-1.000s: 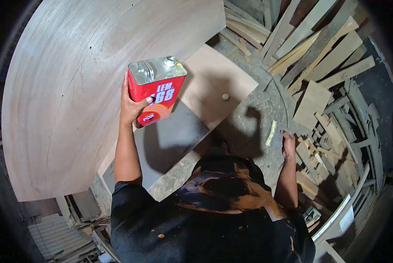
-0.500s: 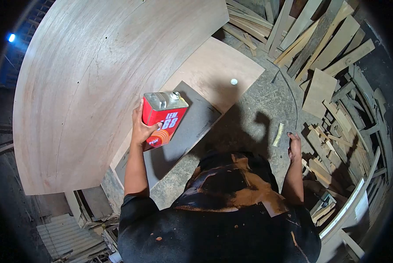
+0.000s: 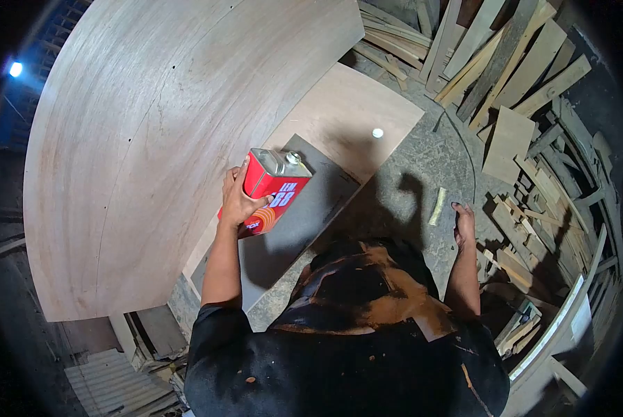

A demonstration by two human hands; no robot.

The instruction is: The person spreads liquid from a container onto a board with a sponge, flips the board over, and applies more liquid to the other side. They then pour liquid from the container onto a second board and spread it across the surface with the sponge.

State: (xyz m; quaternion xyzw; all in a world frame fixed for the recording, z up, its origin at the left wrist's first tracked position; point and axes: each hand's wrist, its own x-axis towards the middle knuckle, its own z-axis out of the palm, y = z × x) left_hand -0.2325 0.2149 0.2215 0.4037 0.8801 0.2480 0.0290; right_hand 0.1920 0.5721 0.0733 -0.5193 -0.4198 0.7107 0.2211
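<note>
My left hand (image 3: pixel 240 198) is wrapped round the side of a red metal glue can (image 3: pixel 278 201) marked "LEM" and "FOX". The can leans, its silver top and round spout (image 3: pixel 293 158) facing up and away from me. Under it lies a dark grey sheet (image 3: pixel 332 177) on a pale plywood panel (image 3: pixel 384 101). Off to the right, my right hand (image 3: pixel 465 226) hangs over the floor with fingers loosely curled, tips apart, and nothing visible in them. A yellowish strip (image 3: pixel 437 206) lies on the floor near it.
A large curved plywood sheet (image 3: pixel 137 160) spreads across the left. A small white disc (image 3: pixel 377 133) rests on the pale panel. Planks (image 3: pixel 495 62) lean at the upper right, and wood offcuts (image 3: pixel 527 229) pile up at right. A thin cable (image 3: pixel 468 142) crosses the concrete floor.
My left hand and the glue can have shifted a little to the right. The whole view has moved slightly. My right hand stays in nearly the same place.
</note>
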